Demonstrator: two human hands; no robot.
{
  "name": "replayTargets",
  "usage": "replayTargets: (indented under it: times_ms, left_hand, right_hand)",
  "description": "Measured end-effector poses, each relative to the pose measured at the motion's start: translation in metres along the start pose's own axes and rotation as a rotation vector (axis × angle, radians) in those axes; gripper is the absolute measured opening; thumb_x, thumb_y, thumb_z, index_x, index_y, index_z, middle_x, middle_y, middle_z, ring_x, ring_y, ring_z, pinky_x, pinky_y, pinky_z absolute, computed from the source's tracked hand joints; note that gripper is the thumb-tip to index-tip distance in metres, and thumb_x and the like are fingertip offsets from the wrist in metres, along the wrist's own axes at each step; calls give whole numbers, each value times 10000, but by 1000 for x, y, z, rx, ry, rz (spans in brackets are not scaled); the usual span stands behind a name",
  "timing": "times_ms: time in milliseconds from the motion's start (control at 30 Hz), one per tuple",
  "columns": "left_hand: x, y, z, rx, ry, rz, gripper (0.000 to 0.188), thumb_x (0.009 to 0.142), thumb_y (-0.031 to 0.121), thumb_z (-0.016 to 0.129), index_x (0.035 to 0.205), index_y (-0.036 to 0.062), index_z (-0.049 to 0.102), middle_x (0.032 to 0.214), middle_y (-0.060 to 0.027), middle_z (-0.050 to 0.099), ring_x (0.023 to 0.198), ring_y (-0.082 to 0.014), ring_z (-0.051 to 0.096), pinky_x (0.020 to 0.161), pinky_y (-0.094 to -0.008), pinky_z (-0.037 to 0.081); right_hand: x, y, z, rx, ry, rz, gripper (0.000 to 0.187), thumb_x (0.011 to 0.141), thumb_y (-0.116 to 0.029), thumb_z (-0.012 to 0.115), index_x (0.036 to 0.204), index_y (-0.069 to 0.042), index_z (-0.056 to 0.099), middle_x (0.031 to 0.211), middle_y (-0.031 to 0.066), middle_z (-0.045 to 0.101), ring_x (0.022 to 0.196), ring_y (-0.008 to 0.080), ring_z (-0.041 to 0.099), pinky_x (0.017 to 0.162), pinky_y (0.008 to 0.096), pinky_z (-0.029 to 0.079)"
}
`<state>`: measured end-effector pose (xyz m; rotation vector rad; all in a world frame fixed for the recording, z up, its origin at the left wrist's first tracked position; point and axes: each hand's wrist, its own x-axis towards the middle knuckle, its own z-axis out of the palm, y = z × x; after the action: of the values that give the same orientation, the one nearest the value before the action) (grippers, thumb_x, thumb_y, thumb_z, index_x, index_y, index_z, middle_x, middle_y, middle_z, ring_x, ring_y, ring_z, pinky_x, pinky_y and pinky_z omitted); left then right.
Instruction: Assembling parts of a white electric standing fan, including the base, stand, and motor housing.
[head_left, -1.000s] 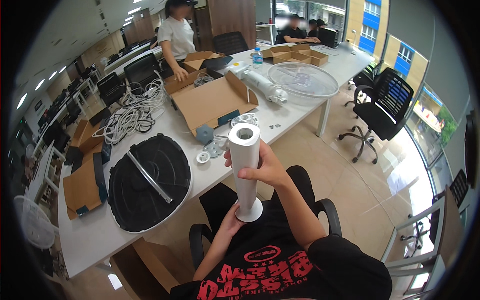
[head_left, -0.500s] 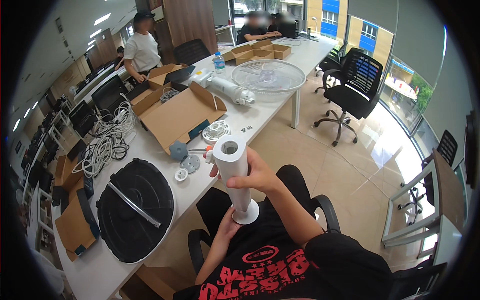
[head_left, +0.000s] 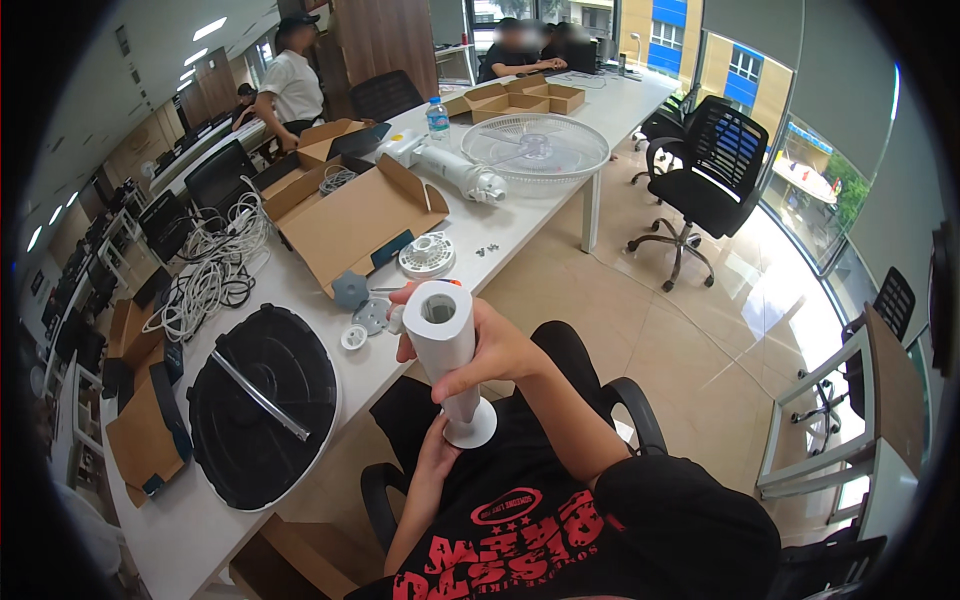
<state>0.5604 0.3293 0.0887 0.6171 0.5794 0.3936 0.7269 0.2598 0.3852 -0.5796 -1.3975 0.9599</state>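
Observation:
A white fan stand column point(head_left: 443, 345) is held upright, slightly tilted, over my lap, its hollow square-ish top facing me. My right hand point(head_left: 497, 345) wraps round its upper part, thumb across the front. Down at the round white flange, my left hand point(head_left: 434, 455) grips the lower end; some of its fingers are hidden. A small knob sticks out on the column's left side near the top. Beyond it on the table lie a grey star-shaped knob point(head_left: 350, 289), a grey disc point(head_left: 371, 316), a small white ring-shaped part point(head_left: 354, 337) and a white slotted round part point(head_left: 427, 254).
A black round base point(head_left: 250, 430) carries a metal tube point(head_left: 262, 396) at the left. Farther off are an opened cardboard box point(head_left: 350, 225), tangled cables point(head_left: 205, 285), a white fan motor unit point(head_left: 450, 172), a fan grille point(head_left: 535, 150), small screws point(head_left: 487, 249) and a bottle point(head_left: 437, 120). Other people are in the background.
Both hands and the column have shifted slightly left in view, the column's top a little lower. My grip looks the same. The standing person at the far left has turned.

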Motion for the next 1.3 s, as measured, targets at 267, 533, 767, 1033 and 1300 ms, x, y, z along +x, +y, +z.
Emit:
replayTargets:
  times_ms: [267, 533, 767, 1033, 1300]
  left_hand:
    - [-10, -8, -14, 109, 120, 190, 433, 998, 328, 548, 1352, 87, 489, 1251, -99, 597, 1137, -227, 615, 911, -386, 533]
    - [-59, 33, 46, 664, 377, 941, 400, 958, 105, 628, 1303, -34, 481, 1287, -124, 546, 1184, -217, 552, 997, -344, 448]
    - [-130, 116, 136, 530, 328, 1625, 487, 992, 351, 573, 1318, -4, 499, 1351, -188, 478, 1207, -305, 535, 1034, -435, 437]
    - [-147, 158, 118, 957, 237, 1593, 518, 886, 345, 691, 1230, -34, 611, 1243, -204, 549, 1137, -315, 568, 962, -421, 465]
    - [-142, 180, 110, 1064, 82, 1498, 422, 873, 215, 694, 1210, -31, 638, 1200, -193, 590, 1092, -306, 587, 911, -391, 476]
  right_hand:
    - [2, 1, 16, 18, -54, 32, 823, 678, -98, 877, 1395, -68, 474, 1036, 37, 618, 932, 144, 630, 849, 322, 507]
    - [1, 7, 26, 58, -102, 131, 724, 712, -201, 850, 1347, -88, 521, 1176, 29, 567, 1136, 158, 529, 998, 338, 423]
    - [6, 31, 48, -53, -317, -22, 735, 709, -215, 845, 1342, -68, 502, 1279, 66, 549, 1196, 184, 522, 1034, 354, 411]
    - [8, 36, 53, -81, -297, 14, 750, 705, -199, 844, 1352, -60, 491, 1271, 86, 558, 1192, 199, 532, 1029, 359, 415]
    - [10, 44, 44, -141, -259, 26, 759, 712, -228, 818, 1363, -52, 469, 1222, 81, 558, 1153, 200, 538, 995, 355, 436]
